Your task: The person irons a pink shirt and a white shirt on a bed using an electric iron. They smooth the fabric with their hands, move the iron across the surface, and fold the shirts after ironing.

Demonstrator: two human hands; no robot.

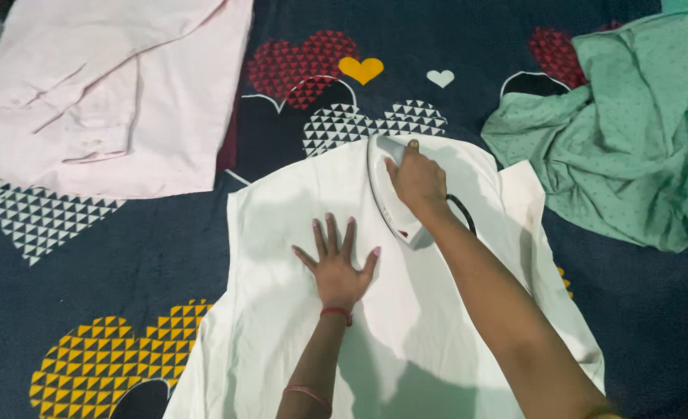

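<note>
A white garment (282,310) lies spread flat on a dark bedsheet with heart patterns. My left hand (337,262) presses flat on the cloth near its middle, fingers spread apart. My right hand (415,180) grips the handle of a white electric iron (384,194) that rests on the garment's upper part, its tip pointing away from me. A black cord (463,211) runs out from behind my right wrist.
A pale pink shirt (103,93) lies at the top left. A crumpled green dotted cloth (631,132) sits at the top right. The dark patterned bedsheet (126,256) shows on all sides of the white garment.
</note>
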